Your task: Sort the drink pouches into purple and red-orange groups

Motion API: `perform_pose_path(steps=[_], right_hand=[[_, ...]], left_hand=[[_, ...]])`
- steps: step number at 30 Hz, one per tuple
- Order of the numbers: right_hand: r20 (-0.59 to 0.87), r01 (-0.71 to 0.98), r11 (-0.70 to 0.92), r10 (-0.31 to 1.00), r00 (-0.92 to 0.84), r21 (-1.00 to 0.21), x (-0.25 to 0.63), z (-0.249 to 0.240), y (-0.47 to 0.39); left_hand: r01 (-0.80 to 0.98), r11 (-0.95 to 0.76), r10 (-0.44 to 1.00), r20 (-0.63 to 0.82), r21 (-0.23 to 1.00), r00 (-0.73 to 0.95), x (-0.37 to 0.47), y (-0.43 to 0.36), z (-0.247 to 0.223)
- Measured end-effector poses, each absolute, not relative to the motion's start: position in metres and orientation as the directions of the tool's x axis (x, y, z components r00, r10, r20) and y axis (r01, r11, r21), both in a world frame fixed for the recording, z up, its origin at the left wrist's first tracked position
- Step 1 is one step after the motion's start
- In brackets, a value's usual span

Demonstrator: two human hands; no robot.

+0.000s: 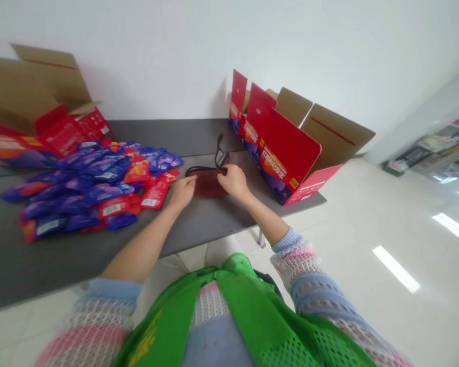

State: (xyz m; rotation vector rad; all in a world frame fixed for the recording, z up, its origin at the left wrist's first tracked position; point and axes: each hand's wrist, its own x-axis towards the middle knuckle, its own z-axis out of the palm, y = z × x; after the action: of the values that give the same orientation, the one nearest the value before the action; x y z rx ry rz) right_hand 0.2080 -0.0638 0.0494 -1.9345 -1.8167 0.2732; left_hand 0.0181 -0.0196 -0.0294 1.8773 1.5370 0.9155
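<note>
Between my hands, over the dark table, is a dark red, flat piece (209, 187), perhaps a cloth or pouch; its kind is not clear. A black curved item that looks like glasses (221, 157) lies along its upper edge, with one thin arm pointing up and another stretching left. My left hand (184, 191) has its fingers closed at the left edge of the dark red piece. My right hand (234, 181) pinches at its upper right corner, where the black frame meets it. The fingertips are partly hidden.
Left of my hands spreads a heap of blue and red sachets (87, 183). Behind it stands an open red carton (61, 133). Several open red cartons (279, 148) stand in a row at the right of the table (199, 224). Shelves (439, 145) are at far right.
</note>
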Motion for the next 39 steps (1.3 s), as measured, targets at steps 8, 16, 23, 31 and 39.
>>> perform_pose_path(steps=[8,16,23,31,39], right_hand=[[0.098,0.882,0.099,0.993,-0.061,-0.461,0.166,0.011,-0.052],[0.175,0.671,0.325,0.943,-0.283,-0.666,0.181,-0.013,-0.023],[0.098,0.603,0.206,0.973,-0.207,-0.771,0.202,0.003,-0.010],[0.130,0.952,0.185,0.979,-0.157,-0.245,0.198,0.000,-0.021],[0.181,0.938,0.317,0.940,-0.290,-0.141,0.195,-0.023,-0.037]], left_hand=[[0.595,-0.154,0.977,0.211,0.789,-0.026,0.057,-0.028,-0.025],[0.713,-0.044,0.980,0.169,0.700,-0.106,0.065,-0.042,-0.019],[0.546,0.008,0.956,0.154,0.838,-0.250,0.065,-0.038,-0.025],[0.586,0.094,0.961,0.080,0.805,-0.264,0.064,-0.034,-0.021],[0.638,0.044,0.983,0.082,0.769,-0.166,0.061,-0.028,-0.025]])
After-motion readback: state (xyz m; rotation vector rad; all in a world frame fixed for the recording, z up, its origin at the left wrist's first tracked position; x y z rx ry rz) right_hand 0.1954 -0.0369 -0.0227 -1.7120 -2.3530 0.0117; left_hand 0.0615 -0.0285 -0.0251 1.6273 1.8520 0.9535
